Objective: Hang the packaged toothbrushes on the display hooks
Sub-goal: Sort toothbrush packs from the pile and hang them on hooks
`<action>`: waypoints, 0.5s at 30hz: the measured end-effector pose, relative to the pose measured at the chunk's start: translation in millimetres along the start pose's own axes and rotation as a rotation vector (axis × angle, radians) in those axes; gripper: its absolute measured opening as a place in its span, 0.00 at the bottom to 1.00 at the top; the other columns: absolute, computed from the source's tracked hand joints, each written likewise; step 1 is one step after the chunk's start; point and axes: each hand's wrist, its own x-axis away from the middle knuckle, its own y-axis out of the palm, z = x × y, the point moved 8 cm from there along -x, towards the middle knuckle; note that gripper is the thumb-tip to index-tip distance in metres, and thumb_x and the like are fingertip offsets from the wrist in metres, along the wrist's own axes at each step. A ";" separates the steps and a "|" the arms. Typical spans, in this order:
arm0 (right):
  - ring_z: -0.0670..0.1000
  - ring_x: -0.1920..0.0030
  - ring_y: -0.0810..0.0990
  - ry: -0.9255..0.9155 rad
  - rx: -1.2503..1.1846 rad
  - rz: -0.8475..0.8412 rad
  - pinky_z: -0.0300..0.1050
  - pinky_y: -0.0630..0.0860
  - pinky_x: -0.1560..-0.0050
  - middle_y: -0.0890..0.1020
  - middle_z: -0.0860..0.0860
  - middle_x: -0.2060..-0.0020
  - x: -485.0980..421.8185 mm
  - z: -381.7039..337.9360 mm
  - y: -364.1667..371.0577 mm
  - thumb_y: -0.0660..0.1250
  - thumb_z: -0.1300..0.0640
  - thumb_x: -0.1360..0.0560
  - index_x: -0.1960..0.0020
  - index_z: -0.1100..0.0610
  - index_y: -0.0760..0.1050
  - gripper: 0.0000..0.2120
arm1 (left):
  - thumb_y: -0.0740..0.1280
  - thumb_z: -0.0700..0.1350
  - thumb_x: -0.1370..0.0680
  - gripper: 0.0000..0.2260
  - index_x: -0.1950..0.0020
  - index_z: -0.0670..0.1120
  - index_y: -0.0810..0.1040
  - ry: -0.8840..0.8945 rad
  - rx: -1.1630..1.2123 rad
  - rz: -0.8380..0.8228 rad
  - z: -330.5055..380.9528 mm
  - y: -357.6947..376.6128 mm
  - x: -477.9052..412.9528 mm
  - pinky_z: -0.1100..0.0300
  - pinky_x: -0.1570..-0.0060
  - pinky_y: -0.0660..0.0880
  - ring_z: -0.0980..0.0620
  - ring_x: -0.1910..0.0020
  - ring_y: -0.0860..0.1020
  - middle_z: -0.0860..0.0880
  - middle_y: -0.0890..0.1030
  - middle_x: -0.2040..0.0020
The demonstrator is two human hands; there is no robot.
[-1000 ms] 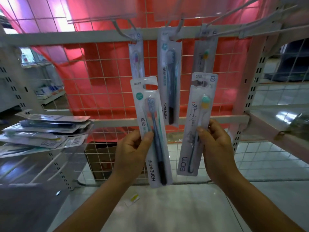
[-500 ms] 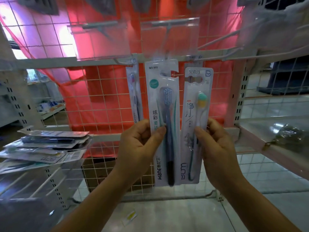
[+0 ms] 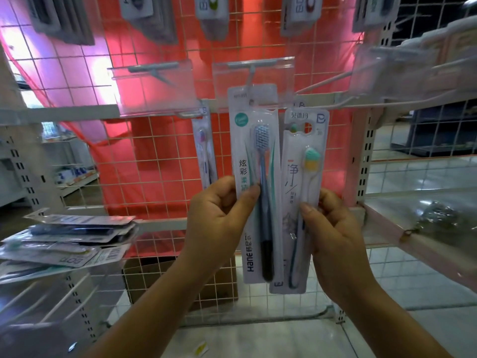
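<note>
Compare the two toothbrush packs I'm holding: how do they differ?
The Hane pack, in the left hand, holds a large blue-bristled brush with a dark handle end. The other pack, in the right hand, holds a small teal-and-yellow-headed brush on a thin stem. The Hane pack is held higher, its top up at the hook; the other pack sits lower. Both are upright, white-carded and pinched near mid-height.

left hand [image 3: 219,220] bare | right hand [image 3: 335,228] bare | 2 forearms [image 3: 165,306] bare
</note>
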 end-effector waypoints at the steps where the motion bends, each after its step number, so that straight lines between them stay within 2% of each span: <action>1: 0.48 0.55 0.85 0.002 0.001 0.003 0.40 0.81 0.60 0.85 0.46 0.59 0.0 0.8 -1.0 0.61 0.53 0.31 0.47 0.55 0.74 0.14 | 0.68 0.54 0.26 0.10 0.51 0.50 0.82 -0.010 0.008 0.003 -1.0 0.6 -1.3 0.34 0.62 0.78 0.34 0.57 0.81 0.39 0.83 0.57; 4: 0.48 0.55 0.85 0.016 -0.001 0.012 0.40 0.81 0.60 0.85 0.46 0.59 -0.8 4.8 -6.2 0.61 0.53 0.31 0.46 0.55 0.74 0.14 | 0.67 0.57 0.28 0.12 0.51 0.51 0.81 -0.033 0.011 0.009 -5.8 1.5 -3.9 0.33 0.61 0.78 0.33 0.56 0.81 0.39 0.83 0.57; 8: 0.48 0.55 0.85 0.021 0.014 0.009 0.40 0.81 0.59 0.85 0.47 0.58 -2.6 8.7 -12.5 0.62 0.53 0.30 0.47 0.56 0.74 0.14 | 0.68 0.57 0.27 0.13 0.51 0.50 0.82 -0.021 -0.022 0.037 -9.9 -0.7 -7.4 0.31 0.62 0.76 0.26 0.56 0.77 0.31 0.79 0.56; 10: 0.48 0.56 0.85 0.017 0.029 0.017 0.40 0.81 0.59 0.85 0.47 0.58 -3.7 10.1 -16.1 0.62 0.53 0.30 0.47 0.57 0.74 0.14 | 0.70 0.55 0.25 0.09 0.52 0.50 0.82 -0.050 -0.042 0.040 -14.6 0.4 -8.5 0.35 0.60 0.79 0.31 0.56 0.80 0.34 0.81 0.56; 12: 0.47 0.56 0.84 0.012 0.059 0.047 0.39 0.80 0.59 0.85 0.47 0.59 -4.5 11.9 -21.8 0.61 0.52 0.30 0.47 0.56 0.75 0.14 | 0.67 0.53 0.26 0.08 0.52 0.51 0.80 -0.103 -0.031 0.046 -23.4 1.2 -10.6 0.44 0.57 0.82 0.41 0.56 0.83 0.41 0.84 0.57; 15: 0.46 0.56 0.84 0.015 0.099 0.099 0.39 0.80 0.60 0.84 0.44 0.59 -4.7 15.6 -33.2 0.61 0.49 0.30 0.46 0.52 0.75 0.15 | 0.66 0.51 0.27 0.08 0.53 0.49 0.80 -0.154 -0.050 0.050 -36.3 2.7 -17.9 0.42 0.57 0.82 0.39 0.56 0.83 0.39 0.83 0.57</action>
